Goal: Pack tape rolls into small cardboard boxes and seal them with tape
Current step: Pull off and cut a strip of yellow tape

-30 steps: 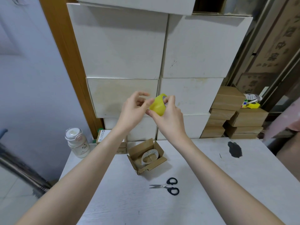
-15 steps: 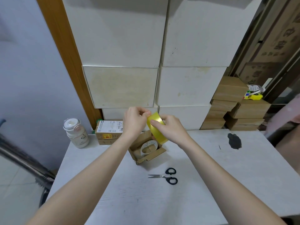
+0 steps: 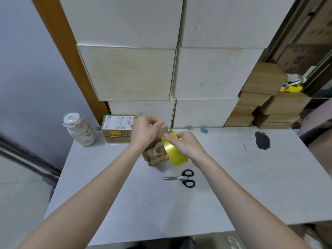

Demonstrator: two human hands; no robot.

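While a clear tape roll [image 3: 158, 148] is already sitting in the open cardboard box [image 3: 152, 157] on the worktop [image 3: 233, 177], the right hand [image 3: 186, 146] is gripping the yellow sealing tape [image 3: 175, 152]; the left hand's [image 3: 145, 133] fingers are pinching its free end, sealing not yet begun.

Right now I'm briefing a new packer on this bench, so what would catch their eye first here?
The bright yellow tape roll, gripped in the right hand, hangs over the small open cardboard box at the table's middle, with the left hand pinching up near a flap. Black-handled scissors lie just in front of the box. Behind, a wall of big white cartons fills the view.
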